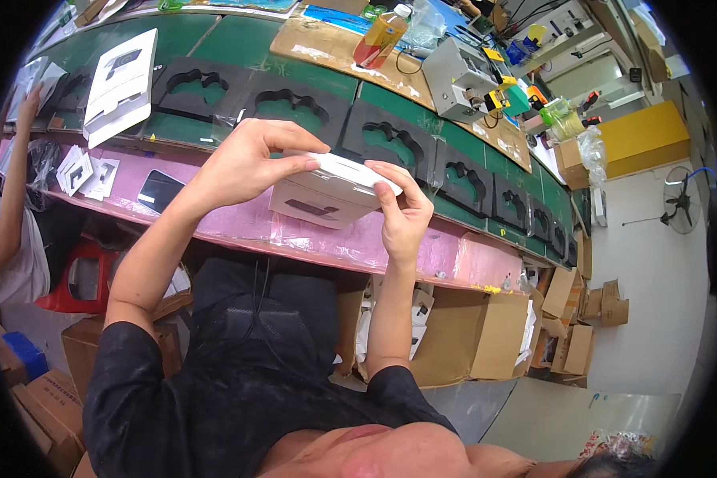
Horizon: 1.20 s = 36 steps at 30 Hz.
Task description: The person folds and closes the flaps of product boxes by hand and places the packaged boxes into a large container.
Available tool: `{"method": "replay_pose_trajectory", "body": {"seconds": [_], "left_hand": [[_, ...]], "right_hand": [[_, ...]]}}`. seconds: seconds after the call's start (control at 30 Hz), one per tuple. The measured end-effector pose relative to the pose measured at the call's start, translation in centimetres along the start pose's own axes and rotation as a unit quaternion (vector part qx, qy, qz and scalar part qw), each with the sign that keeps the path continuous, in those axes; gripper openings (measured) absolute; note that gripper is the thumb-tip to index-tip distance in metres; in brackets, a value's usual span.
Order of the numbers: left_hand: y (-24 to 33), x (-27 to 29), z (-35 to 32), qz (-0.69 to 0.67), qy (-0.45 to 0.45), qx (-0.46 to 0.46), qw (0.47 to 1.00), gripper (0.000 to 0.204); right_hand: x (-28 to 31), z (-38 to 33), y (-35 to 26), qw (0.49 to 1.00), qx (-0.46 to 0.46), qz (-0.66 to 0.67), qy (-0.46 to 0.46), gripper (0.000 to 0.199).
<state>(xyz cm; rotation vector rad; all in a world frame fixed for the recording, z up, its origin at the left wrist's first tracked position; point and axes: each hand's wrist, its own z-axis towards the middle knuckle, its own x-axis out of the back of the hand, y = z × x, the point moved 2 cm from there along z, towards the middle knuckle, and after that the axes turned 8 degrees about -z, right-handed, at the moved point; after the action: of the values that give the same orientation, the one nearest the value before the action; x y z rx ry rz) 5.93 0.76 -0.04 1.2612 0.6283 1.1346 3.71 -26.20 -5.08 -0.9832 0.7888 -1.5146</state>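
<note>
Above the pink bench edge I hold a small white cardboard box (315,205) between my two hands. A dark product picture is on its side facing me, and its narrow top edge is turned up. My left hand (251,159) pinches the box's top left corner between thumb and fingers. At the top right corner, the thumb and fingers of my right hand (405,211) close on the box. Behind it, black foam inserts (386,139) with shaped cutouts lie in a row on the green surface. The underside of the box is hidden.
A flattened white carton (123,88) and a phone (160,191) lie left, near white paper pieces (88,174). A bottle of amber liquid (382,36) and a grey machine (456,78) stand behind. An open cardboard box (454,342) sits below the bench. A co-worker's arm (17,159) shows far left.
</note>
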Motion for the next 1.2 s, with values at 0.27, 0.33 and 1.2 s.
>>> {"method": "replay_pose_trajectory", "body": {"seconds": [0.27, 0.33, 1.2], "left_hand": [[-0.1, 0.1, -0.3, 0.023, -0.014, -0.039, 0.999, 0.025], [0.0, 0.2, -0.5, 0.029, -0.027, -0.047, 0.998, 0.027], [-1.5, 1.1, -2.5, 0.032, -0.058, -0.08, 0.995, 0.036]], "right_hand": [[0.1, -0.1, -3.1, 0.986, 0.045, -0.157, -0.023, 0.021], [0.2, -0.2, -3.5, 0.982, 0.055, -0.176, -0.027, 0.022], [0.7, -1.0, -3.0, 0.966, 0.134, -0.219, -0.04, 0.029]]}}
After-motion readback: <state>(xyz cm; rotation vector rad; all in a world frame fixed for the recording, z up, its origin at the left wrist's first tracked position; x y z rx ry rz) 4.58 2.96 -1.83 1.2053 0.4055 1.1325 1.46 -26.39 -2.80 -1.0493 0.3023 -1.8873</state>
